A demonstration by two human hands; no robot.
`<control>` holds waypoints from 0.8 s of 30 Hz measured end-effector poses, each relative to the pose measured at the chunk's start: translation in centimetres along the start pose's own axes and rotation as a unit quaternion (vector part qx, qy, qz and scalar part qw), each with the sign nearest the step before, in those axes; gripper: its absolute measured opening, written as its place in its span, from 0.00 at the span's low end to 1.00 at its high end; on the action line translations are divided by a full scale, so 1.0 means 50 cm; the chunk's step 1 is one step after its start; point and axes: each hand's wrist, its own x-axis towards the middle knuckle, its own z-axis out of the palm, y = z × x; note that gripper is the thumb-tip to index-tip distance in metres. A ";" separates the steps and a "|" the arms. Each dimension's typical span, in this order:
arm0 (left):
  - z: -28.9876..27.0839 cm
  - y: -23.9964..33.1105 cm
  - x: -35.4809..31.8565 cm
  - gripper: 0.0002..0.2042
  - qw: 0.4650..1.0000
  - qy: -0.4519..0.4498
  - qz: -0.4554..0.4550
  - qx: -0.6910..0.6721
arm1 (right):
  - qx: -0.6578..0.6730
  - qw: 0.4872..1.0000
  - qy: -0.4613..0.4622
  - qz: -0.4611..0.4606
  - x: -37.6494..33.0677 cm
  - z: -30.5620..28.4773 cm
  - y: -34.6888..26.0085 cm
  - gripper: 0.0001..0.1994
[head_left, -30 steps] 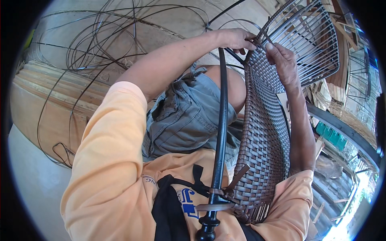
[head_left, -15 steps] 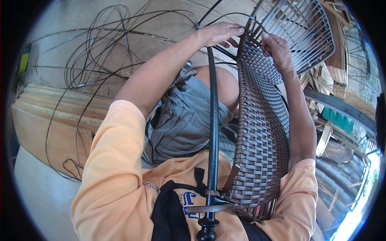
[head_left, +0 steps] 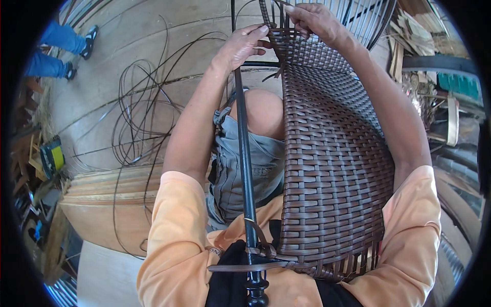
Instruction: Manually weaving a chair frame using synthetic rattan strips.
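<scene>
While the weave spans 1 to 5 o'clock, left hand is half-open, empty, at its 11-o'clock corner; right hand curled at 1, grip cannot be told; weave probably springy, slick; best held by its 9-o'clock edge.

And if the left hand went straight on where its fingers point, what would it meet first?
The left hand would probably meet the brown woven panel first, at its upper left edge; whether they already touch is unclear.
</scene>
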 end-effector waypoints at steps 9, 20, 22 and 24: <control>-0.003 -0.012 0.008 0.19 0.997 0.010 0.010 -0.074 | 0.016 0.999 0.011 0.037 -0.024 -0.014 -0.035 0.17; -0.009 -0.018 -0.004 0.21 0.998 -0.019 0.054 0.022 | 0.033 0.998 -0.018 -0.052 -0.014 0.025 -0.112 0.19; -0.007 -0.019 0.004 0.23 0.999 -0.024 0.032 0.028 | 0.118 0.990 -0.055 -0.063 -0.004 0.046 -0.123 0.18; -0.003 -0.013 -0.005 0.24 0.998 -0.035 0.058 0.010 | 0.077 0.992 -0.065 -0.079 0.012 0.058 -0.140 0.17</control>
